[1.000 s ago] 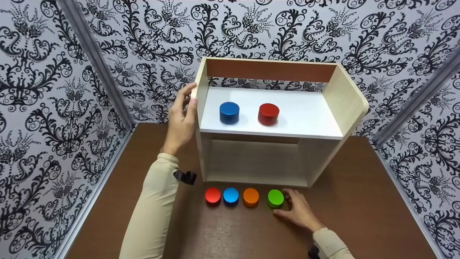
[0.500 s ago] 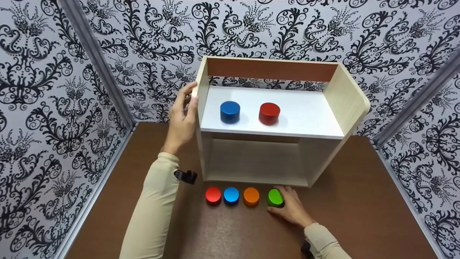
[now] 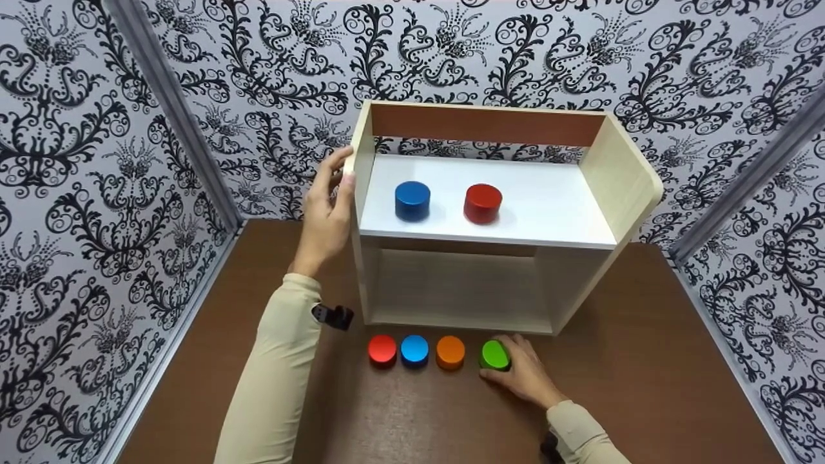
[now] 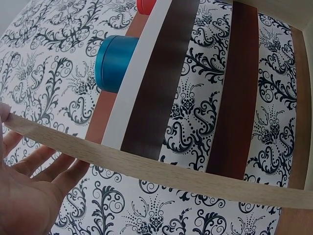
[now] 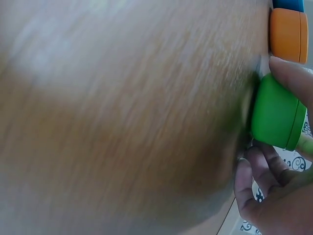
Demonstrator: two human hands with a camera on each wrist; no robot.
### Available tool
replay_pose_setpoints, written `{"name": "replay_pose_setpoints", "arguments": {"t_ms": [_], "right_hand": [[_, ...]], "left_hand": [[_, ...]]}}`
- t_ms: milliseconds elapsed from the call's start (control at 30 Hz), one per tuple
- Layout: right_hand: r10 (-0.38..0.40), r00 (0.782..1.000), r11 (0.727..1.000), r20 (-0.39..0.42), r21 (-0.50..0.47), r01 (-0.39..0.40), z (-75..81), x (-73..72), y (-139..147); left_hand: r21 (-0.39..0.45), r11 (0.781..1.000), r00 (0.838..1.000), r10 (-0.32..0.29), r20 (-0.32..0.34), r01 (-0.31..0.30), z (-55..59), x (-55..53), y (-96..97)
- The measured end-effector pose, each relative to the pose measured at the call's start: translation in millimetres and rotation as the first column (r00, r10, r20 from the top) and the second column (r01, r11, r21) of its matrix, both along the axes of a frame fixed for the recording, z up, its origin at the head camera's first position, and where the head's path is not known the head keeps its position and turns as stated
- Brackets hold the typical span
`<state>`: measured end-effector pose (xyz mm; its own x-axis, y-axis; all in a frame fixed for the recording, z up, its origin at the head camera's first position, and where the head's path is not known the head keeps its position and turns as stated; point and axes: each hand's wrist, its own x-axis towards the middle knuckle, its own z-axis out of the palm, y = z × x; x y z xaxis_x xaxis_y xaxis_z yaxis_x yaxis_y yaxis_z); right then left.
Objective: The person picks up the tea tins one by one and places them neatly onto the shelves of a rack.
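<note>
My left hand (image 3: pixel 325 216) holds the left side panel of a small wooden shelf unit (image 3: pixel 483 240). In the left wrist view the thumb lies at the panel's edge and the fingers (image 4: pixel 68 169) lie along its outer face. My right hand (image 3: pixel 525 374) grips a green round lidded tin (image 3: pixel 494 355) on the table, thumb on the near side and fingers on the far side. A lid seam shows on the green tin (image 5: pixel 276 112) in the right wrist view. Left of it stand an orange tin (image 3: pixel 450 353), a light blue tin (image 3: pixel 414 351) and a red tin (image 3: pixel 382 351).
On the white upper shelf (image 3: pixel 548 212) stand a dark blue tin (image 3: pixel 412 201) and a dark red tin (image 3: pixel 483 203). Below it is an open lower compartment (image 3: pixel 457 283). Patterned walls (image 3: pixel 129 161) enclose the brown table (image 3: pixel 419 419) at the back and sides.
My right hand has moved left onto the green tin and closed round it; over the last half second it barely shifts. The left hand stays on the shelf panel.
</note>
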<state>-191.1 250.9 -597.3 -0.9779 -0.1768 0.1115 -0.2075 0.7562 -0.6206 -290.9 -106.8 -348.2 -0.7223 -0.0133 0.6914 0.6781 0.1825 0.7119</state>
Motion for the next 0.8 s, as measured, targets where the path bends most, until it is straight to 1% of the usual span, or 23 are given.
{"name": "replay_pose_setpoints", "arguments": {"t_ms": [133, 300, 533, 667, 800], "right_hand": [[0.005, 1.0, 1.0, 0.016, 0.002, -0.005, 7.3, 1.8, 0], [0.029, 1.0, 1.0, 0.003, 0.009, -0.029, 24.6, 4.1, 0], [0.064, 0.997, 0.997, -0.044, 0.042, -0.062, 55.9, 8.6, 1], [0.086, 0.994, 0.995, -0.074, 0.055, -0.082, 76.9, 12.1, 3], [0.11, 0.99, 0.993, -0.085, 0.058, -0.105, 97.6, 15.0, 6]], "left_hand": [[0.004, 1.0, 1.0, -0.001, 0.001, 0.001, -0.1, -0.1, 0.1], [0.003, 1.0, 1.0, 0.0, -0.002, 0.0, -0.1, 0.1, -0.1], [-0.001, 1.0, 1.0, 0.003, -0.007, -0.003, -2.0, -0.4, -0.9], [0.004, 1.0, 1.0, -0.002, -0.001, 0.002, -2.9, -0.5, -1.0], [0.006, 1.0, 1.0, -0.006, -0.003, 0.006, -2.8, -0.7, -0.7]]}}
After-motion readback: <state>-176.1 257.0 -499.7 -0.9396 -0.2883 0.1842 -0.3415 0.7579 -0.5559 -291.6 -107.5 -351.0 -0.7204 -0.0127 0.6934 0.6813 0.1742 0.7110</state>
